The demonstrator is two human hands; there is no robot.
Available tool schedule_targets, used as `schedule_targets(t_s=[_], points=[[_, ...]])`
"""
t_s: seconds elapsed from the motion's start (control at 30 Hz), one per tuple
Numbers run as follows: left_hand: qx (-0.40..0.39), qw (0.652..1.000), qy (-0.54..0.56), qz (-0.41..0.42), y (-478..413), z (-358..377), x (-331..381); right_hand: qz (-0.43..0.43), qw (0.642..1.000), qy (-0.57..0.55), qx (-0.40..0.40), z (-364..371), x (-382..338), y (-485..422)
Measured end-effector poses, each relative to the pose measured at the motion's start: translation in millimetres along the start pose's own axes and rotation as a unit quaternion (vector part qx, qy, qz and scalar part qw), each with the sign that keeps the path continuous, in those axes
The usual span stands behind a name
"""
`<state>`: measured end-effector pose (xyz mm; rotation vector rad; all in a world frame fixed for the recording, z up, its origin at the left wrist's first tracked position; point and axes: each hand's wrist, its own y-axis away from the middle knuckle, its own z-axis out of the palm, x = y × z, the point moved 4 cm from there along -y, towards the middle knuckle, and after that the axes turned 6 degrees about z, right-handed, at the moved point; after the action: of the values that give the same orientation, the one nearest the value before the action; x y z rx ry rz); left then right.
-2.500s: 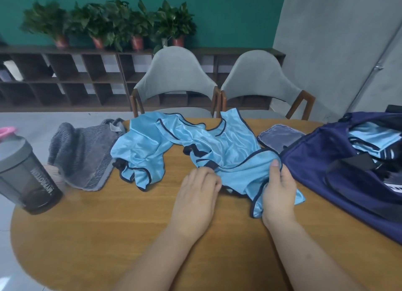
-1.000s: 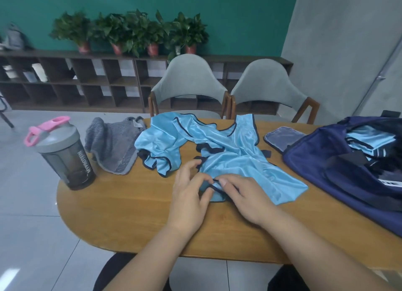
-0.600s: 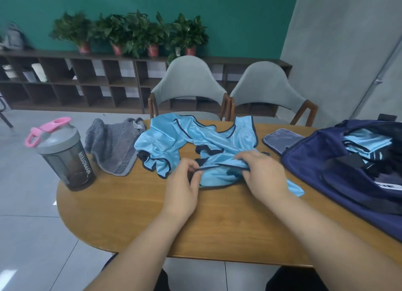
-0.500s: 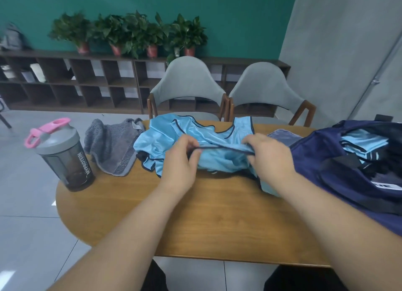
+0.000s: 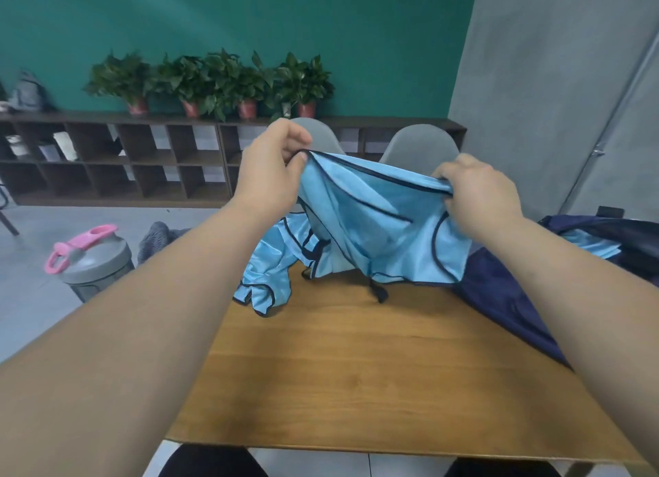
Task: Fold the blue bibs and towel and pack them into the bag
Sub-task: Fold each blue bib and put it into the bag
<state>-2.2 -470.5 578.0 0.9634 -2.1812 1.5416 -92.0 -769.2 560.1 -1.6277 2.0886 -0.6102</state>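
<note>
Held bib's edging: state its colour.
Dark navy edging on the light blue bib; head view shows it.

Held bib (image 5: 374, 227): thin slick cloth w/ satin-like sheen, dark matt edge trim; table (image 5: 356, 369): wood, smooth, low sheen, grain visible; bag (image 5: 499, 291): navy woven fabric, matt; towel (image 5: 160, 234): grey, rough looped cloth; bottle (image 5: 100, 259): plastic, matt grey lid, pink cap.

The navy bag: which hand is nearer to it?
Right. The right hand grips an edge of the lifted blue bib, just up and left of the bag; the left hand grips its other end, farther left.
</note>
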Motion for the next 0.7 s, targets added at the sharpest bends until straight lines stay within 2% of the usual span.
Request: schedule_targets(t_s=[0.2,0.3,0.37,0.5,0.6,0.7], points=[[0.019,0.994,0.042,-0.102,1.4,-5.5,-5.0,0.103,0.991,-0.082,-0.023,15.3,19.3,7.7],[-0.009,0.986,0.061,-0.157,6.0,0.1,-2.6,0.209,0.967,-0.142,-0.041,22.5,25.0,12.7],[-0.030,0.978,0.071,-0.194,10.2,4.6,-2.0,0.282,0.930,-0.229,-0.049,26.6,25.4,14.2],[-0.073,0.951,0.131,-0.270,22.8,17.8,-0.1,0.356,0.788,-0.495,-0.083,39.7,7.0,18.1],[-0.099,0.914,0.222,-0.323,35.1,26.1,-0.1,0.343,0.766,-0.537,-0.087,46.2,-1.7,20.7],[-0.193,0.888,0.290,-0.301,40.4,25.1,1.0,0.352,0.721,-0.593,-0.066,48.1,6.2,17.8]])
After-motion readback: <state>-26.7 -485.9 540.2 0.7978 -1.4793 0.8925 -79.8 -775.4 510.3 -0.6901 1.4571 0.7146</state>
